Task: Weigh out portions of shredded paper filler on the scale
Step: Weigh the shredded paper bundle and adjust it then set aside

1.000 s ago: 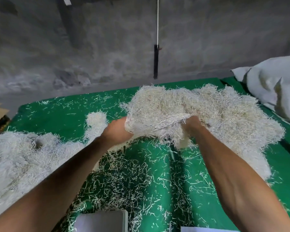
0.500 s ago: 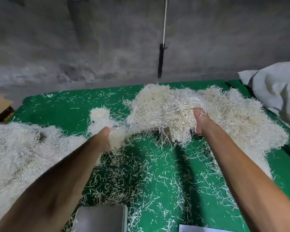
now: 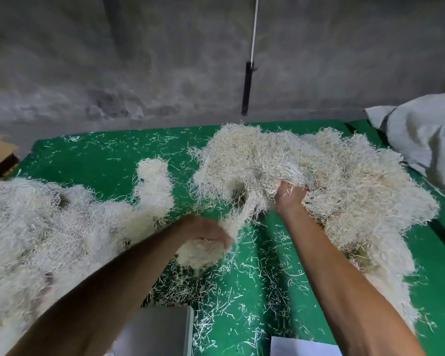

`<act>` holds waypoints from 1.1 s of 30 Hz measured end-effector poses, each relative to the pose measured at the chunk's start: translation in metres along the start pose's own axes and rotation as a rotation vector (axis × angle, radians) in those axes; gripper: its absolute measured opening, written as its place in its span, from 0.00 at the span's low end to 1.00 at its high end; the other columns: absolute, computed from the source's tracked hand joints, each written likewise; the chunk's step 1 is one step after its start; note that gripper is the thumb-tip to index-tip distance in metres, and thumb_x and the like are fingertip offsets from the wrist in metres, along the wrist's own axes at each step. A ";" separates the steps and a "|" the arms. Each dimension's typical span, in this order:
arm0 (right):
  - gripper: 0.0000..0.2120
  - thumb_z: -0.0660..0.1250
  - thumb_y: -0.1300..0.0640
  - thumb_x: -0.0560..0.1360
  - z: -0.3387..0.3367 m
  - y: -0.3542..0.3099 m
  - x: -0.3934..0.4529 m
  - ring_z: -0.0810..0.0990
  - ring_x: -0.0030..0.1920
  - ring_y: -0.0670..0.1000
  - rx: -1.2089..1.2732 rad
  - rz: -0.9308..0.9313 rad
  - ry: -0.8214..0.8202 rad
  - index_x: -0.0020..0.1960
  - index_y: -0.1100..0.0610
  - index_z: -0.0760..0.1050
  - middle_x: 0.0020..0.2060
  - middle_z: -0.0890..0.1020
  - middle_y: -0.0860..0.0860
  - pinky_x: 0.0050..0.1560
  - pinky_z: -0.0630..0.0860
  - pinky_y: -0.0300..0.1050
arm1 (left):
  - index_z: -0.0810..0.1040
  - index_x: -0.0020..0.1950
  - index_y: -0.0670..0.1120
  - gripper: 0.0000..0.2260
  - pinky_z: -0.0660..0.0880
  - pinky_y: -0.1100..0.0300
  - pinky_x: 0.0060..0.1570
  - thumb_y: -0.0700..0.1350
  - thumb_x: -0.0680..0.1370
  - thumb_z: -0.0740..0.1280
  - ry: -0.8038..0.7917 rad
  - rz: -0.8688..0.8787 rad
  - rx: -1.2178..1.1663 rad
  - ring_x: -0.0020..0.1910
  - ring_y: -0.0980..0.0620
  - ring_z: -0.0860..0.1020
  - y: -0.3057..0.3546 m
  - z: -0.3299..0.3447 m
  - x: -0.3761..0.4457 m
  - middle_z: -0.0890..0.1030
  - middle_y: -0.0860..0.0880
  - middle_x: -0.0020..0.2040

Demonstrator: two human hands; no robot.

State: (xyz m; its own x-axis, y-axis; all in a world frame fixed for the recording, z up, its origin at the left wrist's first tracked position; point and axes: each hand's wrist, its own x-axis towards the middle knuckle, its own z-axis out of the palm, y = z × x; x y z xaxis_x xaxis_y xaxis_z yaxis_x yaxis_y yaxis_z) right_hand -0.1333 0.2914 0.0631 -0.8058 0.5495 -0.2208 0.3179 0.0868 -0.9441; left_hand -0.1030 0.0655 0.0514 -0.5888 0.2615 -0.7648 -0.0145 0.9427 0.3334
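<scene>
Under left hand [image 3: 206, 231] filler clump [image 3: 199, 255] blurred; fingers hidden.

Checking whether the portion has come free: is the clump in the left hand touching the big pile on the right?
Touching. In the head view a strand of shreds runs unbroken from the left hand up into the big pile.
</scene>
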 end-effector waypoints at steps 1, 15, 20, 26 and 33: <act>0.10 0.59 0.64 0.85 0.003 0.008 0.008 0.68 0.37 0.41 0.048 -0.004 0.032 0.50 0.50 0.67 0.44 0.69 0.49 0.31 0.72 0.27 | 0.77 0.61 0.46 0.23 0.80 0.48 0.52 0.59 0.73 0.69 -0.007 0.054 -0.198 0.52 0.41 0.82 -0.002 0.003 -0.001 0.83 0.42 0.54; 0.24 0.70 0.59 0.78 0.049 0.083 -0.049 0.61 0.78 0.62 -0.899 -0.441 -0.414 0.72 0.66 0.71 0.78 0.63 0.62 0.80 0.50 0.55 | 0.74 0.44 0.43 0.10 0.72 0.45 0.41 0.50 0.74 0.66 0.490 0.355 -1.244 0.34 0.43 0.70 0.054 -0.020 -0.011 0.72 0.42 0.35; 0.14 0.69 0.61 0.75 0.043 0.048 -0.046 0.82 0.51 0.54 -1.088 -0.505 -0.141 0.60 0.63 0.78 0.61 0.81 0.57 0.79 0.56 0.63 | 0.70 0.60 0.29 0.35 0.77 0.43 0.34 0.58 0.69 0.70 0.668 0.345 -1.076 0.36 0.35 0.76 0.048 -0.025 -0.004 0.74 0.32 0.40; 0.08 0.66 0.69 0.73 0.030 0.022 -0.038 0.71 0.28 0.49 -1.196 -0.767 -0.230 0.50 0.59 0.77 0.38 0.79 0.52 0.46 0.80 0.52 | 0.64 0.72 0.31 0.32 0.75 0.62 0.32 0.47 0.77 0.72 0.869 0.212 -1.063 0.36 0.54 0.76 0.053 -0.010 0.021 0.76 0.52 0.40; 0.04 0.66 0.56 0.81 0.024 0.024 -0.022 0.78 0.36 0.47 -1.176 -0.647 -0.264 0.49 0.55 0.78 0.37 0.78 0.49 0.34 0.70 0.39 | 0.73 0.46 0.46 0.07 0.71 0.72 0.25 0.48 0.76 0.69 0.651 0.377 -1.060 0.29 0.68 0.76 0.073 -0.019 0.006 0.78 0.60 0.34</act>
State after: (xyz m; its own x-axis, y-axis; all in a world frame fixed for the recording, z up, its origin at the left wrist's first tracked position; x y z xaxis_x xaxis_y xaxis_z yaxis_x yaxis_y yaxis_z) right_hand -0.1195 0.2615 0.0393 -0.9997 -0.0206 0.0115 -0.0222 0.9865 -0.1623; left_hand -0.1234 0.1319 0.0816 -0.9741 0.0424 -0.2222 -0.2149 0.1330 0.9675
